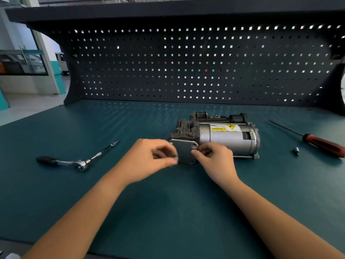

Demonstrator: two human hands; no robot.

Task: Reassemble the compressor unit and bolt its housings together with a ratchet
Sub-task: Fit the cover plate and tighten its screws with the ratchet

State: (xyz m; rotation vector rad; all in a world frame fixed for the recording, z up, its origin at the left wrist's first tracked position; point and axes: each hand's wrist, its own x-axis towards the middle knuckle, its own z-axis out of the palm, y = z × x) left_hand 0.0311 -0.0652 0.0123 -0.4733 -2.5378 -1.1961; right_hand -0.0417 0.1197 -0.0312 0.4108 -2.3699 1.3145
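Compressor unit (220, 136) laid on its side at bench (112, 202) centre | grey end plate (184, 151) held against its near end | left hand (149, 159) grip pinched on small blurred piece at plate edge | right hand (214, 157) grip pinched at plate's right edge | ratchet (74, 161) lying left | screwdriver (321, 141) lying right

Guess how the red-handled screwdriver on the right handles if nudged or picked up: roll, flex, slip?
The red-handled screwdriver has a roundish handle and lies free on the flat green bench mat, so a sideways nudge would probably roll it. Its long thin metal shaft looks stiff, not floppy. Weight probably sits toward the thick handle, so grip there.
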